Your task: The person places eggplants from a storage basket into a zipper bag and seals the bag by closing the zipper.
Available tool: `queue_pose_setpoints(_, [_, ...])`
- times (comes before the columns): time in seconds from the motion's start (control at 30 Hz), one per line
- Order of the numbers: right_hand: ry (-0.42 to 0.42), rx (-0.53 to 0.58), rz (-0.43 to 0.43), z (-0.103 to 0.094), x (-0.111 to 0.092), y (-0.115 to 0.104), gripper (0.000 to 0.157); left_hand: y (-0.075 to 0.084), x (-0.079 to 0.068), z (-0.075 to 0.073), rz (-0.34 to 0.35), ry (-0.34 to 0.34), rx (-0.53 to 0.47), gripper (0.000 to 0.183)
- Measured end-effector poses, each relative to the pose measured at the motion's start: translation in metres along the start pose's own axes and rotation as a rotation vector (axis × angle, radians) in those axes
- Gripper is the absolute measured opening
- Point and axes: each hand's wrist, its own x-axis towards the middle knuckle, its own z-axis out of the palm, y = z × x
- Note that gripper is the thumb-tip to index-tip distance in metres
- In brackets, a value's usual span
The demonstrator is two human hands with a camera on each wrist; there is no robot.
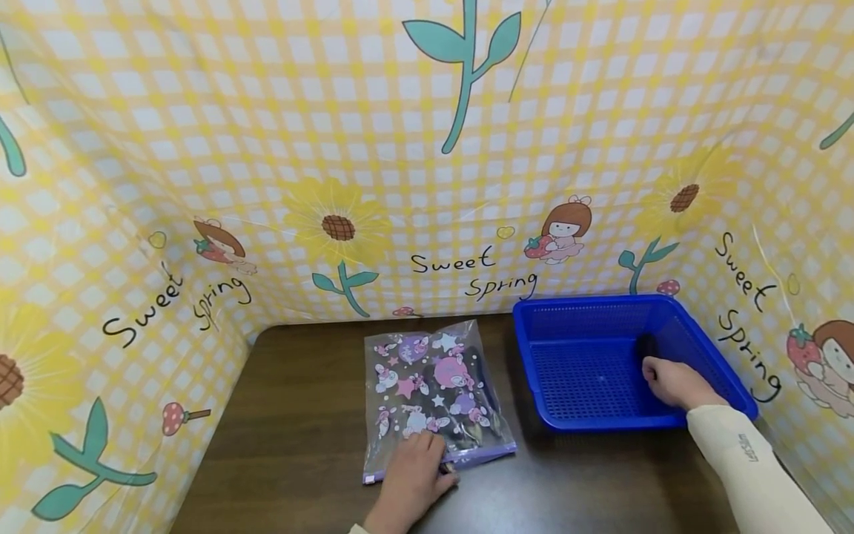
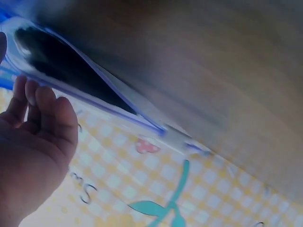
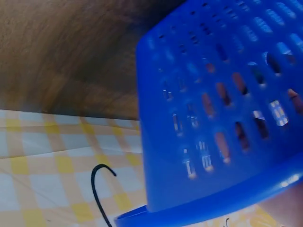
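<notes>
"Sweet Spring" reads in black script across the checked cloth [image 1: 427, 222] behind the table [image 1: 287, 415]. Small lettering on the right sleeve [image 1: 760, 467] and on a purple heart on the bag [image 1: 440, 386] is too fine to read surely.

The bag, clear glossy plastic printed with stars and pink figures, lies flat near the middle of the table's far edge, its purple zip [image 1: 490, 452] toward the person. Dark shapes show through its right half; the mouth gapes.

The basket [image 1: 534, 371], blue slotted plastic with a rolled rim, stands at the table's far right corner.

The left hand [image 1: 412, 471] rests on the bag at the zip, fingers together and slightly bent, thumb apart.

The right arm crosses the basket's near right corner; the right hand [image 1: 677, 382] is inside, fingers curled, beside a dark thing [image 1: 646, 345]. Whether they clamp it, I cannot tell.
</notes>
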Motion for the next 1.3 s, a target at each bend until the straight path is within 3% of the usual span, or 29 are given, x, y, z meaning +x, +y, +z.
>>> queue_pose_setpoints(0.13, [0.012,0.002,0.025,-0.003,0.001,-0.006,0.019,0.007,0.004,0.003,-0.008,0.021,0.065,0.050])
queue_pose_setpoints(0.33, [0.085,0.045,0.104,-0.011,0.003,-0.020,0.005,0.006,0.006,0.005,-0.047,0.084,0.070,0.038])
queue_pose_setpoints(0.47, [0.117,0.057,0.095,-0.017,0.003,-0.032,0.007,0.005,0.006,0.006,-0.044,0.113,0.083,0.033])
queue_pose_setpoints(0.63, [0.100,0.043,0.069,-0.020,0.001,-0.043,0.011,0.003,0.004,0.003,-0.065,0.083,0.053,0.031])
queue_pose_setpoints(0.73, [0.140,0.037,0.078,-0.021,-0.002,-0.046,0.015,0.000,0.001,0.000,-0.079,0.058,0.035,0.032])
queue_pose_setpoints(0.87, [0.235,0.081,0.110,-0.020,-0.004,-0.049,0.024,-0.007,-0.004,-0.005,-0.072,0.070,0.039,0.035])
queue_pose_setpoints(1.0, [0.348,0.096,0.099,-0.019,-0.007,-0.053,0.050,-0.014,-0.011,-0.010,-0.071,0.084,0.037,0.033])
queue_pose_setpoints(1.13, [0.501,0.048,0.031,-0.018,-0.011,-0.058,0.056,-0.019,-0.017,-0.013,-0.088,0.057,0.025,0.030])
queue_pose_setpoints(1.3, [0.712,-0.014,-0.143,-0.012,-0.013,-0.065,0.053,-0.023,-0.021,-0.014,-0.096,0.062,0.030,0.027])
